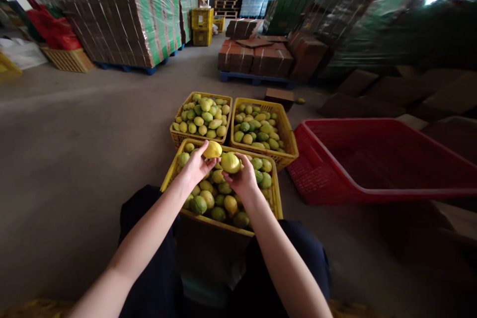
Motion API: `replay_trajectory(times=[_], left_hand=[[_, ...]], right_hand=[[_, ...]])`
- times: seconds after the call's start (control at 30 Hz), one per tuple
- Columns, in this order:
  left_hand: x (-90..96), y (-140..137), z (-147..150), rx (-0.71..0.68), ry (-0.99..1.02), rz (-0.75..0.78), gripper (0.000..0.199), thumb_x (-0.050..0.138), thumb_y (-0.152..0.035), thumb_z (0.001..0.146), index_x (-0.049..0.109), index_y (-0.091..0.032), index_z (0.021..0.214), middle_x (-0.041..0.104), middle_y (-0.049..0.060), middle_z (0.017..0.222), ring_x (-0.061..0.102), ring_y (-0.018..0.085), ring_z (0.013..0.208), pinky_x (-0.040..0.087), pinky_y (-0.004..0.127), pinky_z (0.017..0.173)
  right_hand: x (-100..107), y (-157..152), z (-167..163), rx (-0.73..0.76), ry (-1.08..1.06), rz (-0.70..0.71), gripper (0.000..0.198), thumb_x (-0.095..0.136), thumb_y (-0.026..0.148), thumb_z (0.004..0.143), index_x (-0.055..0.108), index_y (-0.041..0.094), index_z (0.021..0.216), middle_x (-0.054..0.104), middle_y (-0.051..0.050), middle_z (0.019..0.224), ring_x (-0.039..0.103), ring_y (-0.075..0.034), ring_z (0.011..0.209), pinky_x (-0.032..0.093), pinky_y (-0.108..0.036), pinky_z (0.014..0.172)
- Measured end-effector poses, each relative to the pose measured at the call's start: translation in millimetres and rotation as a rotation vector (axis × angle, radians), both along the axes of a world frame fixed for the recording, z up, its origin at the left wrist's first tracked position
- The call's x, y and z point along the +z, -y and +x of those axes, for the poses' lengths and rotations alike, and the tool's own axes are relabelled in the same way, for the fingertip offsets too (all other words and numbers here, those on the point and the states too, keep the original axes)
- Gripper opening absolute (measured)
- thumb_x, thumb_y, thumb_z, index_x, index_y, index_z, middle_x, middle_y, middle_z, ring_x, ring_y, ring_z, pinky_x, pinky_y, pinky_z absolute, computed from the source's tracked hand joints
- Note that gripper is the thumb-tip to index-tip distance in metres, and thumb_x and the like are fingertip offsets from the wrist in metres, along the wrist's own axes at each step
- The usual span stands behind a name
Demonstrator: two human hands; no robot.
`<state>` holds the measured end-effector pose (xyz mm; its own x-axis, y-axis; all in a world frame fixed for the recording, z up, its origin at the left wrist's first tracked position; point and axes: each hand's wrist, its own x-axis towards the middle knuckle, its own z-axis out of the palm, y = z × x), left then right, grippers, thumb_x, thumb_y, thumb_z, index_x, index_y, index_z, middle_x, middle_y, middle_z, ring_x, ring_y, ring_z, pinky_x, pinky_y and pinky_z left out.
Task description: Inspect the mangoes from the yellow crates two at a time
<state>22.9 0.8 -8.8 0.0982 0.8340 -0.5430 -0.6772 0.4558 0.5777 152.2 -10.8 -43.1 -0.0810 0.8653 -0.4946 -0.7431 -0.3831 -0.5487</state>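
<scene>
My left hand is closed around a yellow lemon, held above the near yellow crate. Just to its right, my right hand grips a greenish-yellow lemon. The two fruits are close together, at nearly the same height. Beneath my hands the near crate is full of green and yellow lemons, partly hidden by my forearms. Behind it stand two more yellow crates, the left crate heaped with mostly yellow lemons and the right crate holding mixed green and yellow ones.
A large red plastic crate stands to the right. Behind the lemon crates are a small cardboard box and flattened cartons on a blue pallet. Tall wrapped stacks rise at the left and right. Loose cardboard lies at the right.
</scene>
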Motion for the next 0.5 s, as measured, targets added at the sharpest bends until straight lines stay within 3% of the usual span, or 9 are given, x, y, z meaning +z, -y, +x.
replay_trajectory(times=[0.17, 0.37, 0.5], left_hand=[[-0.9, 3, -1, -0.047, -0.116, 0.128, 0.007, 0.064, -0.022, 0.087, 0.058, -0.02, 0.09, 0.068, 0.002, 0.078, 0.062, 0.011, 0.057, 0.047, 0.02, 0.053], [-2.9, 7, -6, 0.022, -0.183, 0.323, 0.029, 0.078, -0.007, 0.07, 0.064, -0.021, 0.092, 0.071, 0.003, 0.092, 0.067, 0.015, 0.081, 0.052, 0.021, 0.069], [-3.0, 10, -9, -0.05, -0.113, 0.412, 0.044, 0.078, -0.004, 0.066, 0.069, -0.023, 0.105, 0.072, 0.004, 0.098, 0.067, 0.018, 0.097, 0.052, 0.023, 0.081]], right_hand=[[10, 2, 3, 0.016, -0.027, -0.016, 0.013, 0.056, 0.031, 0.082, 0.057, 0.018, 0.079, 0.064, -0.002, 0.058, 0.058, -0.014, 0.044, 0.045, -0.02, 0.033], [21, 4, 5, -0.024, -0.085, 0.02, 0.014, 0.055, 0.032, 0.087, 0.061, 0.02, 0.087, 0.071, -0.002, 0.07, 0.068, -0.017, 0.062, 0.059, -0.029, 0.055], [22, 6, 5, -0.004, -0.061, 0.057, 0.02, 0.058, 0.037, 0.086, 0.064, 0.018, 0.084, 0.07, -0.001, 0.066, 0.069, -0.019, 0.062, 0.059, -0.03, 0.055]])
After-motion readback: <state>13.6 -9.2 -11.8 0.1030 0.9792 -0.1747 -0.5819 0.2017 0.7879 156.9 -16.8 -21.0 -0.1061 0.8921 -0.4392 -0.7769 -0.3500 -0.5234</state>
